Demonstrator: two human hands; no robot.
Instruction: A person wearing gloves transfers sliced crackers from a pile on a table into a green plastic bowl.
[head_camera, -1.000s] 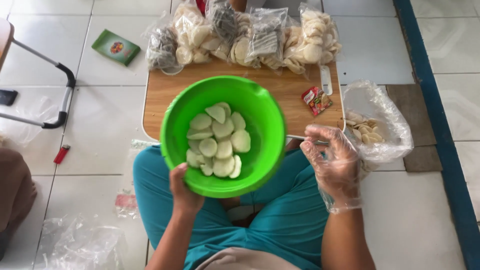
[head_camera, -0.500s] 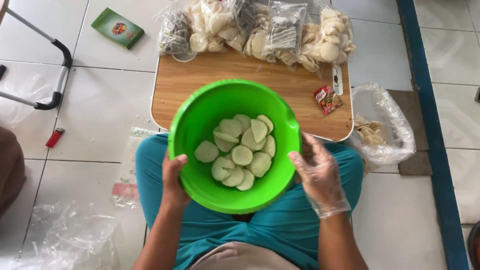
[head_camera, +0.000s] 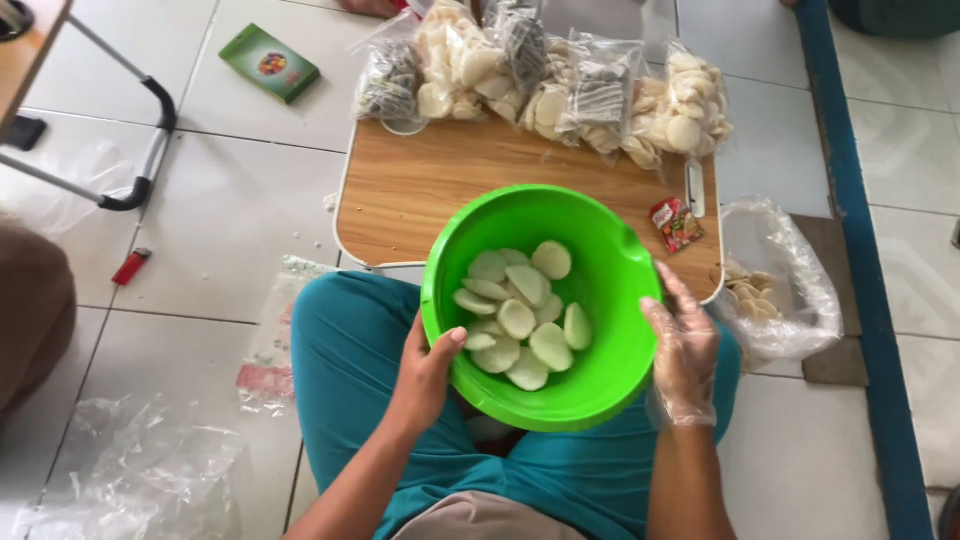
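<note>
A bright green plastic bowl (head_camera: 600, 270) sits over my lap, tilted toward me, with several pale round crackers (head_camera: 515, 318) in its bottom. My left hand (head_camera: 425, 372) grips the bowl's near-left rim, thumb over the edge. My right hand (head_camera: 682, 350), in a clear plastic glove, rests flat against the bowl's right rim with fingers spread. I sit cross-legged in teal trousers on the tiled floor.
A low wooden table (head_camera: 420, 190) stands just beyond the bowl, with several packed cracker bags (head_camera: 560, 85) along its far edge and a small red sachet (head_camera: 676, 222). An open clear bag of crackers (head_camera: 775, 290) lies right. A green box (head_camera: 270, 62), red lighter (head_camera: 130, 267) and loose plastic (head_camera: 130, 470) lie left.
The bowl has moved down toward my lap and to the right. My right hand went from beside the open bag to the bowl's right rim. Crackers shifted inside.
</note>
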